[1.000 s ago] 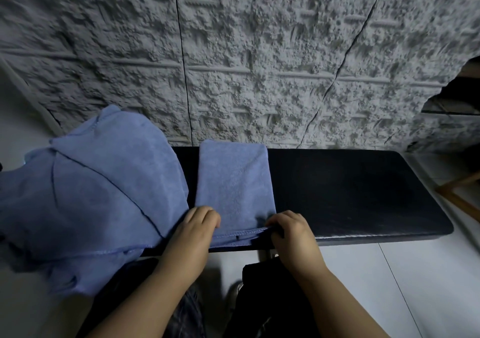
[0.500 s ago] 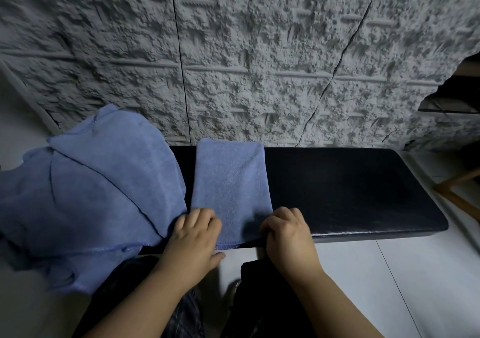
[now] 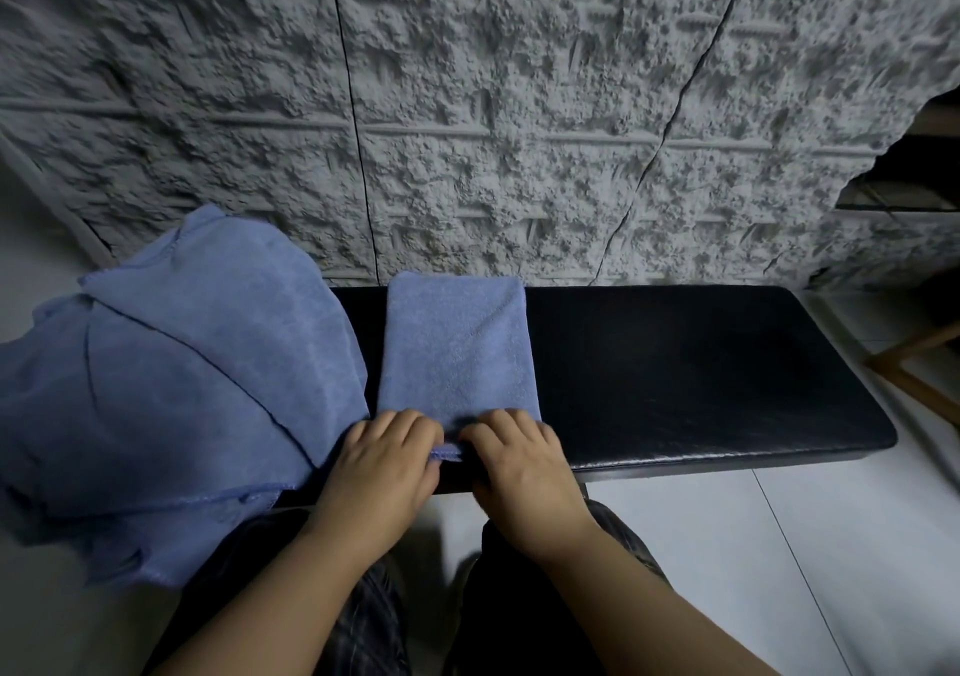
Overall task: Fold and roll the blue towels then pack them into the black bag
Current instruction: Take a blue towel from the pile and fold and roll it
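Folded blue towel [image 3: 457, 348] lies flat on the black bench [image 3: 701, 374], left hand [image 3: 382, 459] and right hand [image 3: 519, 459] both curled on its near edge, roll barely begun; unfolded towel heap [image 3: 171, 389] remains, bag not in view.

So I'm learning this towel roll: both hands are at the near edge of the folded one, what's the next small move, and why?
Probably roll that near edge away toward the wall. The left hand and right hand both grip the near end of the folded towel, which lies flat and narrow on the black bench, with only its edge curled.
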`<state>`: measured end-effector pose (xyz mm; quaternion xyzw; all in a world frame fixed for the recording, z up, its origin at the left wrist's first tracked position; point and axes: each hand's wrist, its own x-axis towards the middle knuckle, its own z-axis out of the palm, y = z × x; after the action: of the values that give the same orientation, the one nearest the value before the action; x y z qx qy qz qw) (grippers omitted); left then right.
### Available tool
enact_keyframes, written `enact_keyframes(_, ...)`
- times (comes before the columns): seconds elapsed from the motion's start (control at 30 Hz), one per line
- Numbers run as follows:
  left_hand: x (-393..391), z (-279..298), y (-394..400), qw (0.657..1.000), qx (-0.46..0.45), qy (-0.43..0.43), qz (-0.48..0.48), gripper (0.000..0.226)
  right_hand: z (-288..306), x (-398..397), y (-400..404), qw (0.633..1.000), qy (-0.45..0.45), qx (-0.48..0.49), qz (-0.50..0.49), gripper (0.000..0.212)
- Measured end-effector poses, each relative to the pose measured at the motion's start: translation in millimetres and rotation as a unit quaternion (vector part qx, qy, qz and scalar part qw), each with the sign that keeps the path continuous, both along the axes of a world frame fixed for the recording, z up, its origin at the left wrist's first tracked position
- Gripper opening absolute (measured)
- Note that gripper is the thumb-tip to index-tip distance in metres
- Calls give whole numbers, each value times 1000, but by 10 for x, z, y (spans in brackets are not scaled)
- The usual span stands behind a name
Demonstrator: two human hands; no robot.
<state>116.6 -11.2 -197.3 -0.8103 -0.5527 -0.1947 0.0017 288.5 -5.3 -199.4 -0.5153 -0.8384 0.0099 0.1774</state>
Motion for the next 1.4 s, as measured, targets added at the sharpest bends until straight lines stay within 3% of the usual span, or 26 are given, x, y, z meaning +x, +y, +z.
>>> enact_keyframes(0.13, 32, 67, 3, 999, 23, -34, 15, 8, 64, 62, 21, 998, 20, 0, -61, 32)
enact_keyframes(0.23, 28, 68, 3, 999, 36, -27, 11, 11, 126, 69, 19, 999, 15, -9, -45, 43)
enact_keyframes(0.4, 40, 25, 9, 999, 26, 28, -11, 21, 96, 46, 61, 1000, -24, 1, -4, 24)
enact_keyframes(0.5, 2, -28, 11, 999, -1, 37, -17, 6, 137, 127, 75, 998, -34, -37, -44, 29)
enact_keyframes(0.57, -37, -46, 10, 999, -26, 32, -11, 18, 150, 202, 72, 996, -29, -59, -63, 32)
enact_keyframes(0.7, -84, -50, 6, 999, -29, 19, 5, 11, 149, 353, 56, 992, 32, -114, -47, 23)
enact_keyframes(0.8, -72, -37, -9, 1000, -21, -6, 20, 21, 194, 454, 60, 985, 82, -148, -43, 21)
enact_keyframes(1.0, -85, -69, 8, 995, -26, -81, 49, 7, 216, 529, 74, 964, 144, -211, -69, 16)
enact_keyframes(1.17, -81, -71, 26, 992, -46, -102, 63, 23, 191, 499, 102, 936, 189, -271, -119, 13)
enact_keyframes(1.3, -54, -53, 72, 991, -34, -93, 86, 34, 139, 425, 110, 961, 141, -183, -155, 7)
enact_keyframes(1.4, -11, 8, 62, 996, 16, -40, 75, 38, 134, 336, 100, 988, 34, -44, -147, 26)
